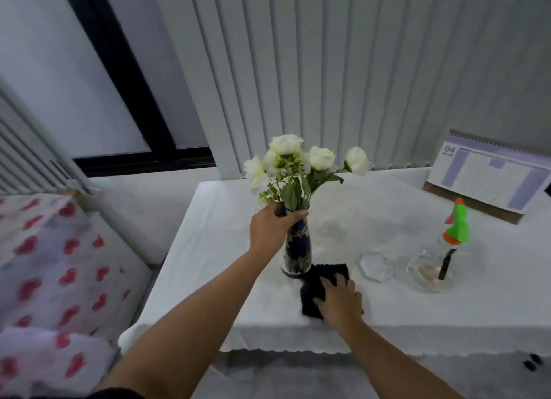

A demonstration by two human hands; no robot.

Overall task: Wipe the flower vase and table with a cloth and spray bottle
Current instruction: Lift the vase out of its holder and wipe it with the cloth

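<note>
- Dim, cool, even light; shadows are faint.
- The whole picture is soft, with slight motion blur.
- Wide-angle distortion bends the blinds [298, 70] towards the edges.

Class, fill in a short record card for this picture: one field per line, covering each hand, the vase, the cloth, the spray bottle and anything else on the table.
left hand: grip closed around the neck of the vase
right hand: pressed flat on the cloth
vase: tall dark blue patterned ceramic vase, upright, holding white roses
cloth: black knitted cloth, on the table beside the vase base
spray bottle: clear bottle with green and orange trigger, standing untouched at right
table: white tablecloth
other: small clear glass dish; desk calendar
</note>
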